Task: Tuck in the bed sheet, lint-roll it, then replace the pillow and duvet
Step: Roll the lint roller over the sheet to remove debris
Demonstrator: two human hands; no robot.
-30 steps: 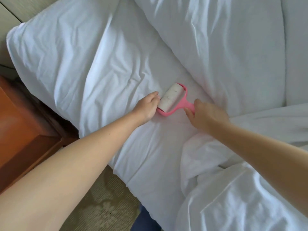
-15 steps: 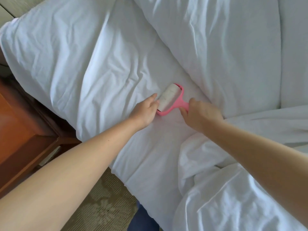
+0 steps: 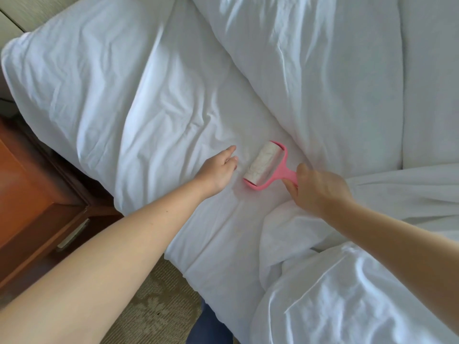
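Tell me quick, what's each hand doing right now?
Left hand: open, fingers out on the bed sheet, holding nothing.
Right hand: closed around the pink lint roller handle.

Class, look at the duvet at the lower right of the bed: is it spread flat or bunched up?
Bunched up. The duvet lies in heaped folds at the bed's lower right, leaving the sheet bare where the lint roller works.

To your left stands a reddish-brown wooden nightstand [image 3: 32,207], close against the bed's side. Below you, a beige patterned carpet [image 3: 154,309] covers the floor. A pale panelled wall [image 3: 15,18] shows at upper left. Soft daylight fills the room.
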